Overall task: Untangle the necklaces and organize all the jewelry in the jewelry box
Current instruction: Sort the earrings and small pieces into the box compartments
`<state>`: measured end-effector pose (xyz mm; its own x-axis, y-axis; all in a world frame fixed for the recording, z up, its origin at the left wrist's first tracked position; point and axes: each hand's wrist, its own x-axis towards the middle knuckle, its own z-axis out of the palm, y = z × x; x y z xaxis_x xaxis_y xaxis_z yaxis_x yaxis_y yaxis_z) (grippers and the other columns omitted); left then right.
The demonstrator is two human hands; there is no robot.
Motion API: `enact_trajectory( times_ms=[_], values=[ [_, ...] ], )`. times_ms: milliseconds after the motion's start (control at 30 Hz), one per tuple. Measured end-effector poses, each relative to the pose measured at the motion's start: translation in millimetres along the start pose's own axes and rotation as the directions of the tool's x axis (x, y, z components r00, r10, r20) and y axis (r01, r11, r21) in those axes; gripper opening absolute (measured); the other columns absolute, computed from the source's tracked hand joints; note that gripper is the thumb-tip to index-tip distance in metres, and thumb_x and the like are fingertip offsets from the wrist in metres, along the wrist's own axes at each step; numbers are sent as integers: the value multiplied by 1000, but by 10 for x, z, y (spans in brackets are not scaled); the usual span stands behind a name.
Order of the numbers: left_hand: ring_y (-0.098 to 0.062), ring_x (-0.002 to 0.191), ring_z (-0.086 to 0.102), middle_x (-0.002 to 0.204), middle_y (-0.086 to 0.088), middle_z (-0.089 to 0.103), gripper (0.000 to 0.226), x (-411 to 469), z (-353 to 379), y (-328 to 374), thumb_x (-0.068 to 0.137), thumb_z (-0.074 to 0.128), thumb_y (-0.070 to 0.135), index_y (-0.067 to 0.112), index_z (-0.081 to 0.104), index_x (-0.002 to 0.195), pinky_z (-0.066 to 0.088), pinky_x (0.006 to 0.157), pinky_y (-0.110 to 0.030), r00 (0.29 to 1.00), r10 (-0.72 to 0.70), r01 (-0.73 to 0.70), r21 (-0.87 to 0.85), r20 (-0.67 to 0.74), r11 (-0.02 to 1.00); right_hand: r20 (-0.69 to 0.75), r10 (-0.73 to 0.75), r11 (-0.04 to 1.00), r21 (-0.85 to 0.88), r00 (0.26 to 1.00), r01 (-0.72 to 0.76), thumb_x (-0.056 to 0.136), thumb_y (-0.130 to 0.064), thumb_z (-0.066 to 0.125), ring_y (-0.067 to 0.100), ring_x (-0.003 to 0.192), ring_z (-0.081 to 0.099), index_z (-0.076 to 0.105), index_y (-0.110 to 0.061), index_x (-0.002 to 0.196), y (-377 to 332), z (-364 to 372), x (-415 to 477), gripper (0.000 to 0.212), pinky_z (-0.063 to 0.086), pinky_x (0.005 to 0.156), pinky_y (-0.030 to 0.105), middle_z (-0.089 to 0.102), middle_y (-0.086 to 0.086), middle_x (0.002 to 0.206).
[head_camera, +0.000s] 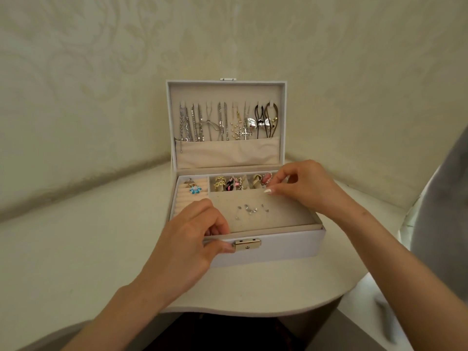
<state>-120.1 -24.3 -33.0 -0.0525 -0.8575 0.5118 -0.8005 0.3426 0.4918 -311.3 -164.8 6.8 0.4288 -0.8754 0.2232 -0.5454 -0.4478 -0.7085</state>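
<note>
1. While we looked down at the pale table [76, 249], the white jewelry box [278, 247] stood open in the middle of it, with its lid [284, 97] upright against the patterned wall.
2. At the box's left end, we saw a blue flower ring [195, 190] and a silver ring [188, 181] pushed into the ring rolls [181, 201].
3. Our left hand [192, 239] gripped the front left of the box: the fingers curled over the rim into the tray, and the thumb pressed on the front wall just beside the gold latch [247, 244].
4. Inside the lid, the necklaces [202, 122] hung side by side from the hooks, their lower ends tucked into the cloth pocket [228, 153]. Silver chains hung at the left, and a cross and dark cords at the right.
5. On the flat pad [278, 211] at the front of the tray lay a few small silver earrings [249, 210].
6. Behind the pad, the small compartments held a gold piece [219, 182], dark and pink bits, and a pink beaded piece [266, 179] in the rightmost one.
7. Our right hand [301, 186] hovered over that right rear compartment with thumb and forefinger drawn narrowly together at the pink beaded piece. We could not tell whether they actually pinched it.
8. A grey cloth [445, 198] filled the far right edge.
</note>
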Motion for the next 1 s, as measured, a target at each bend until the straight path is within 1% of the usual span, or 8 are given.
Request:
enact_trajectory(
  times_ms=[33, 100, 200, 333, 433, 567, 800, 1000],
  values=[
    [2, 77, 50, 82, 14, 54, 26, 15, -38, 15, 68, 80, 27, 31, 54, 68, 37, 65, -7, 999, -9, 9, 8, 37, 1000, 8, -3, 996, 88, 1000, 3, 74, -14, 78, -5, 55, 54, 69, -14, 69, -21, -5, -8, 11, 43, 53, 10, 66, -12, 61],
    [-3, 78, 53, 85, 18, 57, 18, 123, -111, 16, 73, 73, 41, 31, 58, 69, 39, 64, -13, 995, -39, 38, 13, 94, 999, 51, -18, 949, 316, 999, 1, 75, -3, 75, 10, 62, 65, 67, -1, 72, -59, -22, -9, 9, 55, 58, 20, 71, 11, 73],
    [-3, 74, 56, 76, 18, 62, 17, 416, -185, 11, 73, 72, 44, 31, 62, 74, 39, 62, -14, 996, -41, 47, -72, 81, 996, 145, -75, 879, 476, 987, -3, 76, 5, 71, 17, 56, 66, 63, 3, 73, -117, -52, 53, 8, 56, 56, 24, 68, 12, 63],
    [-1, 68, 55, 73, 12, 62, 18, 872, -189, -3, 71, 77, 21, 20, 61, 80, 42, 62, -11, 998, 13, 3, -224, 69, 975, 215, -124, 831, 556, 969, -17, 67, -2, 72, 17, 50, 64, 64, 0, 74, -193, -39, 208, 11, 55, 52, 25, 67, 9, 59],
    [1, 69, 56, 78, 10, 63, 21, 1087, -126, -49, 71, 77, 20, 16, 62, 85, 45, 63, -12, 995, 35, -12, -247, 89, 969, 214, -141, 786, 618, 967, -22, 65, 1, 70, 21, 52, 67, 60, -1, 76, -193, 0, 334, 16, 55, 48, 26, 67, 12, 60],
    [1, 69, 54, 76, 11, 59, 20, 1182, 2, -138, 71, 77, 20, 19, 59, 81, 42, 63, -9, 997, 76, -73, -175, 7, 982, 248, -169, 776, 630, 954, -26, 76, 12, 62, 26, 62, 71, 57, 0, 83, -180, 52, 487, 15, 57, 53, 28, 70, 14, 68],
    [1, 71, 53, 78, 11, 57, 22, 1143, -51, -364, 78, 65, 34, 12, 64, 79, 40, 65, -7, 965, 260, -261, -50, -31, 964, 330, -230, 760, 649, 915, -43, 71, 2, 64, 30, 72, 72, 56, -7, 85, -125, 157, 568, 18, 60, 64, 34, 72, 17, 78],
    [-3, 67, 53, 74, 8, 59, 23, 1074, -83, -344, 80, 65, 31, 9, 67, 77, 43, 64, -13, 948, 317, -316, 46, -18, 948, 312, -274, 773, 634, 910, 16, 69, -5, 67, 21, 67, 71, 59, -10, 83, -98, 197, 522, 16, 58, 61, 27, 73, 10, 73]
  ],
)
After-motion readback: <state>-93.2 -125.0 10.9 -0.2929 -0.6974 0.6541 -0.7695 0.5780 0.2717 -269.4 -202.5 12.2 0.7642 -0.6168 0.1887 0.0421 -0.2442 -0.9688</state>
